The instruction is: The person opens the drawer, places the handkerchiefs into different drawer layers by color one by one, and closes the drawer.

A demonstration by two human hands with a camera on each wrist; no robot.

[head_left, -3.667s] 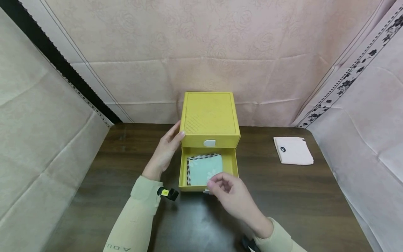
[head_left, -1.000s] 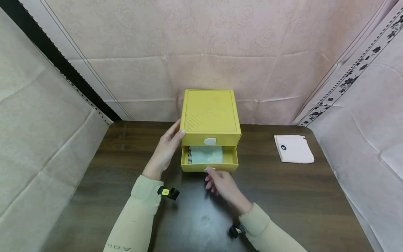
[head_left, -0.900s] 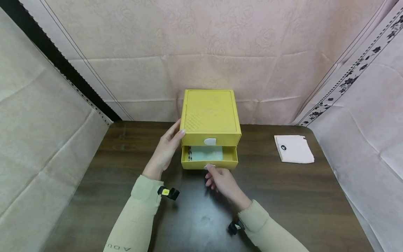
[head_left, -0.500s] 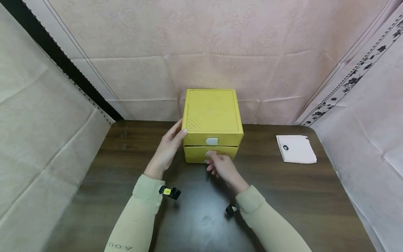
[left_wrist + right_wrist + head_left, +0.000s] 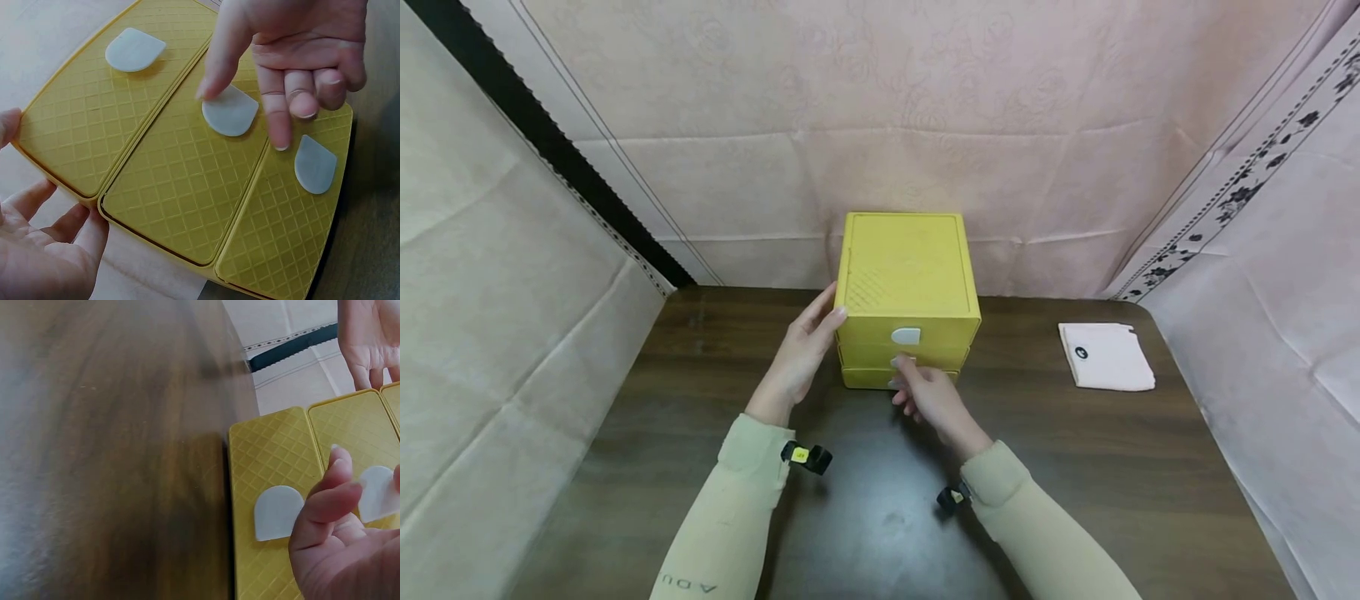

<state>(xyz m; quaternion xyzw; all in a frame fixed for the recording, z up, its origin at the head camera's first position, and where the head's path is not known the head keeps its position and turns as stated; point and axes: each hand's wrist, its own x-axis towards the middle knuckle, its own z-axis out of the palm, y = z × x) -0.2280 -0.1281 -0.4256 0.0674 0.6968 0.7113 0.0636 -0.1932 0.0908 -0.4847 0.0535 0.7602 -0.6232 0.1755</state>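
A yellow three-drawer box (image 5: 906, 267) stands at the back of the table, all its drawer fronts flush in the left wrist view. My left hand (image 5: 797, 358) rests against the box's left side, with the thumb at the front corner and the fingers along the side wall. My right hand (image 5: 936, 400) is at the front. Its thumb touches the white tab handle (image 5: 231, 112) of the middle drawer, while the other fingers hang loosely bent below. The bottom drawer's tab handle (image 5: 278, 512) lies beside those fingers, and the top drawer's handle (image 5: 906, 336) is untouched.
A folded white cloth (image 5: 1105, 357) with a dark round mark lies on the brown wooden table (image 5: 700, 492) to the right. Pale patterned fabric (image 5: 925, 108) hangs behind the table and along both sides.
My right hand has pushed the middle drawer in from well out to flush. The folded mint-green cloth inside it is now hidden. My left hand has stayed against the box.
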